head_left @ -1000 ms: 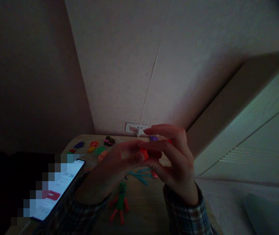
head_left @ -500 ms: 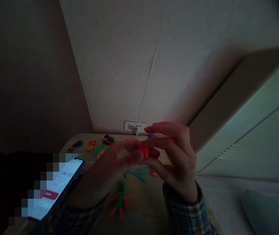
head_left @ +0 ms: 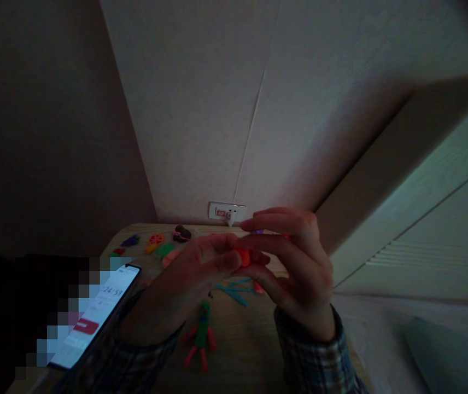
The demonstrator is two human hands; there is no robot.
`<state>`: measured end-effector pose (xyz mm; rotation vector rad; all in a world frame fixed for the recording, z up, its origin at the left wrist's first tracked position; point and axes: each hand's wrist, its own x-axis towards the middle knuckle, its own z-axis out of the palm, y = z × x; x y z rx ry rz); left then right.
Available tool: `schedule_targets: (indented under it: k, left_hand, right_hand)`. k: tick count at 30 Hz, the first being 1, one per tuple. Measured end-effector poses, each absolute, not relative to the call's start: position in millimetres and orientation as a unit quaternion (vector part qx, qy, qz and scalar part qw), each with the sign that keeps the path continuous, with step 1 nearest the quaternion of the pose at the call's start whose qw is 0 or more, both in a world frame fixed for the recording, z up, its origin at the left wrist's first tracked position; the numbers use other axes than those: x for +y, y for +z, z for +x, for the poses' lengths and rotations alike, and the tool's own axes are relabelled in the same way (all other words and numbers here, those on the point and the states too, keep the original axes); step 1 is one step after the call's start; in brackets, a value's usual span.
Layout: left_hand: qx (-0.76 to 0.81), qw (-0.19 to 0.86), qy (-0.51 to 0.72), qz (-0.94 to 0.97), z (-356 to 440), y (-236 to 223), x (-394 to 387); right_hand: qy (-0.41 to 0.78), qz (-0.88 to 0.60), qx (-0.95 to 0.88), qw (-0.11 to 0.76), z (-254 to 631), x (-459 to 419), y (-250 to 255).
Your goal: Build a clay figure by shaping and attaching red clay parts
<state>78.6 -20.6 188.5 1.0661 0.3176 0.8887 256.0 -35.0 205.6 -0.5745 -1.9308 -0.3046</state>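
Observation:
A small red-orange lump of modelling clay [head_left: 243, 257] is pinched between both hands above the table. My left hand [head_left: 203, 265] is closed on it, the thumb lying along its near side. From the right, the thumb and index finger of my right hand [head_left: 299, 260] grip the same lump, while another finger is raised above. Below them lies a clay figure [head_left: 202, 332] with a green body and red arms and legs. Blue plastic modelling tools [head_left: 234, 295] rest on the table behind the figure, partly hidden by my hands.
Along the table's [head_left: 250, 345] back left are a brown clay piece [head_left: 181, 233], an orange-red wheel shape [head_left: 156, 239], a green lump [head_left: 165, 251] and a purple-blue piece [head_left: 130, 241]. A lit phone [head_left: 98, 317] stands at the left. A wall socket [head_left: 221, 211] sits behind.
My right hand has shifted slightly right and down, its fingers still on the clay. The left hand has barely moved. The digits on the phone screen have changed.

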Motion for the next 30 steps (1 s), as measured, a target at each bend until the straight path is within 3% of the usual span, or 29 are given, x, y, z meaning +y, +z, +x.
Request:
schedule_targets:
  k: [30]
  left_hand:
    - [0.129,0.765,0.408,0.481,80.6,189.7,-20.5]
  right_hand:
    - [-0.106,-0.227,-0.813,0.525,255.9,-35.9,207.2]
